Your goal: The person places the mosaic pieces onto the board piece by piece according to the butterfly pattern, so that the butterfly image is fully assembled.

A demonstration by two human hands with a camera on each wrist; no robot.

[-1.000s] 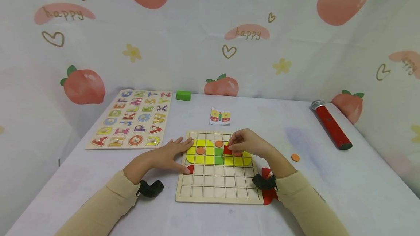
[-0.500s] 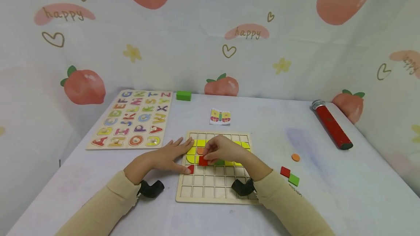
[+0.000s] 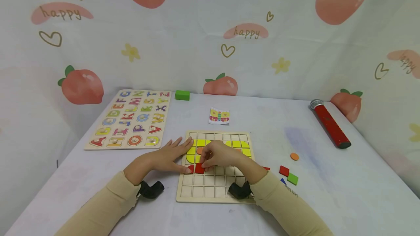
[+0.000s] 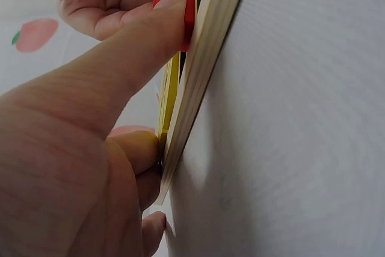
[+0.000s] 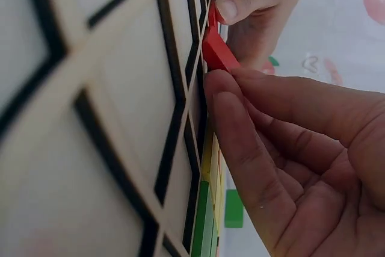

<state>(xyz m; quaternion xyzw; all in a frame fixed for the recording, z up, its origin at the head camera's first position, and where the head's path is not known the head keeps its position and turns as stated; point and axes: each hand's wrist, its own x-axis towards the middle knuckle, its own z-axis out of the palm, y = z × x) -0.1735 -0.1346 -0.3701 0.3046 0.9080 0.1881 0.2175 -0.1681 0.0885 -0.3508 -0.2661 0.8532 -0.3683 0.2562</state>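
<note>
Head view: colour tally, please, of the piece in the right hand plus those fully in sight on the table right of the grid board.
Red: 2 (held red square in the right hand, loose red square)
Green: 1 (green square)
Orange: 1 (orange disc)
Total: 4
Not counted: a blue piece and a red piece, partly hidden at the right sleeve.

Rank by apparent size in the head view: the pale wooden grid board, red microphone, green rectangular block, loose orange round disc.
1. Pale wooden grid board, partly hidden
2. Red microphone
3. Green rectangular block
4. Loose orange round disc
</note>
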